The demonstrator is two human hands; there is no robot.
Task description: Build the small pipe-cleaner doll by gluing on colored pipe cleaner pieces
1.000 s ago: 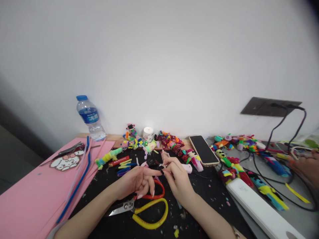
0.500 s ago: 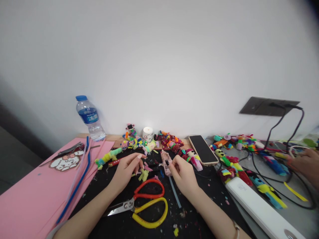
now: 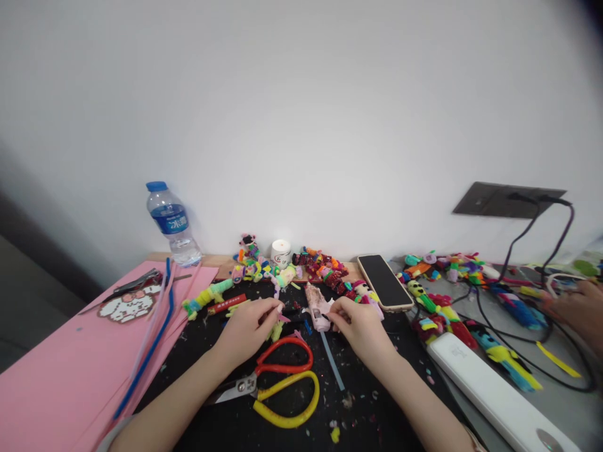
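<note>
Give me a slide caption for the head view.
Left hand pinches a small pink piece; right hand grips a pink glue gun.

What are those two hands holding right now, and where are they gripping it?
The right hand grips a small pink glue gun at its handle end. The left hand pinches a small pink piece by its end; what that piece is cannot be told.

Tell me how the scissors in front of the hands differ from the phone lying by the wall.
The scissors have one red and one yellow loop handle with bare metal blades; the phone is a flat slab with a dark screen. The scissors lie just below the left hand; the phone sits farther back, beyond the right hand. Both lie flat and untouched on the table.
</note>
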